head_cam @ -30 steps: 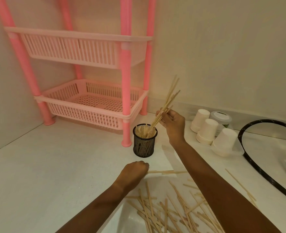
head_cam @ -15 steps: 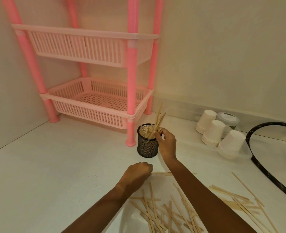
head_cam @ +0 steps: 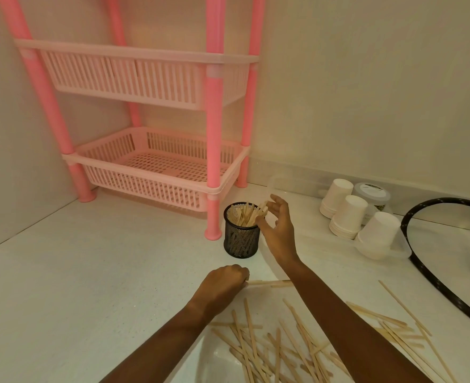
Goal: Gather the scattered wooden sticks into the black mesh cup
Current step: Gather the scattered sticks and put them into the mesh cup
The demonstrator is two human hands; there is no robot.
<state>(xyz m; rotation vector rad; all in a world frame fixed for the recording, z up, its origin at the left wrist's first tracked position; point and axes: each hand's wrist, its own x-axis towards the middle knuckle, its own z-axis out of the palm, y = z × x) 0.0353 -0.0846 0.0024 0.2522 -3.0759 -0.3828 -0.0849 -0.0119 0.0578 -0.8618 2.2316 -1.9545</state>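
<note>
Right hand [head_cam: 277, 230], held open just beside the small black wire-mesh cup [head_cam: 240, 239], is judged the likeliest source of trouble: the cup looks light and could be tipped if its rim were caught by the thumb, and the thin pale wooden sticks [head_cam: 245, 215] leaning toward the hand could be dragged out by its fingers. Its fingers are spread and loosely bent at the stick tops, with nothing gripped. The left hand [head_cam: 222, 284] is rested on the white speckled surface [head_cam: 104, 286], fingers curled under at the end of a flat-lying stick; whether that stick is pinched cannot be told. Many scattered sticks [head_cam: 250, 324] are left lying around the forearms.
</note>
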